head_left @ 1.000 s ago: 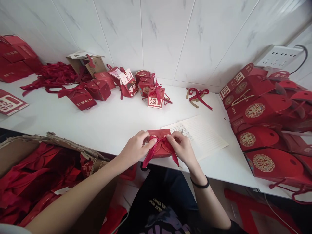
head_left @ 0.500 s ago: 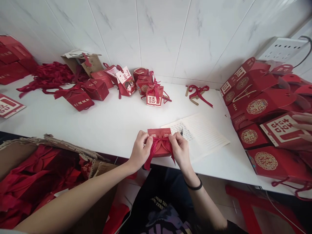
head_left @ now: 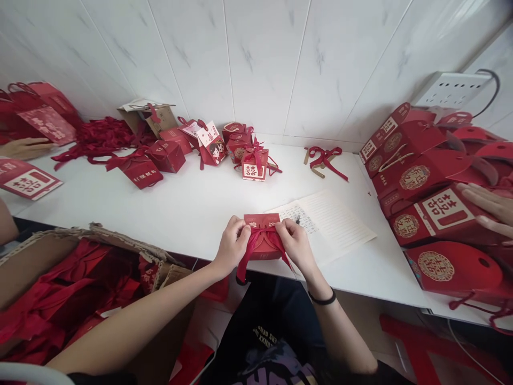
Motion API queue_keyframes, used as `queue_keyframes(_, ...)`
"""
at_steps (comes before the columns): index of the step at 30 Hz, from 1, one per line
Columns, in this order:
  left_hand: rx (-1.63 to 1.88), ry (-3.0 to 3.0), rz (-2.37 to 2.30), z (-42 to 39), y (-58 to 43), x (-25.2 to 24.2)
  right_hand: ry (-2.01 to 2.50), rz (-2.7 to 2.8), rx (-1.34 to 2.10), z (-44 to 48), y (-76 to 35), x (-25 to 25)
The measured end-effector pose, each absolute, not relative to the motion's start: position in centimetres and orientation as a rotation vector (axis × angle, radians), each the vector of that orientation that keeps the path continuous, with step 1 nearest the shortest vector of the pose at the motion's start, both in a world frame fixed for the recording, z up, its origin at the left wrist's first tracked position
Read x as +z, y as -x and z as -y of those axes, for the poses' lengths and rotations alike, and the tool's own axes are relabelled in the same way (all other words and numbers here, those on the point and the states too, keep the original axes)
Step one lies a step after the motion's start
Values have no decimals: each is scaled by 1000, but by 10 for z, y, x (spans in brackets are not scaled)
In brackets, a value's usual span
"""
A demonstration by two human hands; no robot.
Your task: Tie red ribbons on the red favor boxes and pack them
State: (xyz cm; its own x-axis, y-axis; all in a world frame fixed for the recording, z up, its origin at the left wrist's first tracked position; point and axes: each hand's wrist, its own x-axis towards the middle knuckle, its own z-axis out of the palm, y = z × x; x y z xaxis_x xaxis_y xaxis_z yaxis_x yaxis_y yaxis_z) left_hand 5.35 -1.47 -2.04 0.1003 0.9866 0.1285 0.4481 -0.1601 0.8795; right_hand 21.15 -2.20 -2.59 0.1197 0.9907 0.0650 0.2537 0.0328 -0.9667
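A small red gift box (head_left: 262, 250) with a printed lid sits at the table's front edge between my hands. Across its top runs a dark red ribbon (head_left: 251, 247), tied in a bow, with tails hanging over the front. My left hand (head_left: 232, 241) is closed, thumb and fingers pinching the bow's left loop. On the other side my right hand (head_left: 294, 238) pinches the right loop. The fingertips hide the loop ends. A handwritten sheet of paper (head_left: 340, 224) with a black pen (head_left: 297, 218) lies just right of the box.
Finished-looking red boxes (head_left: 255, 168) and a ribbon heap (head_left: 102, 136) line the wall. Large red boxes (head_left: 436, 264) are stacked right, with another person's hand (head_left: 491, 206) on them. Another hand (head_left: 28, 148) shows at far left. An open carton (head_left: 92, 232) stands below left.
The view has shifted slightly left, bringing another person's hand in at far left. My hands keep their pinch on the bow loops. The right-hand co-worker's white-labelled box has shifted slightly.
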Motion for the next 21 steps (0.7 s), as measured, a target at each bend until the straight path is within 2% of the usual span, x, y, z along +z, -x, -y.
queue_keyframes(4,912,-1675,-1387,8,-46,-16,1536,1370,882,23,-226,-22)
queue_keyframes(7,1016,-1623,-1408,0,-36,-6,1526,1303,901,25,-250,-22)
queue_keyframes(10,1041,-1754,-1424,-5,-29,9,1628,1287,721,25,-277,-24)
queue_keyframes(16,420,-1907,-1608,6,-37,22,2083,1630,465,20,-279,-41)
queue_keyframes(21,593,-1953,-1548,9,-42,14,2001,1718,480,18,-259,-57)
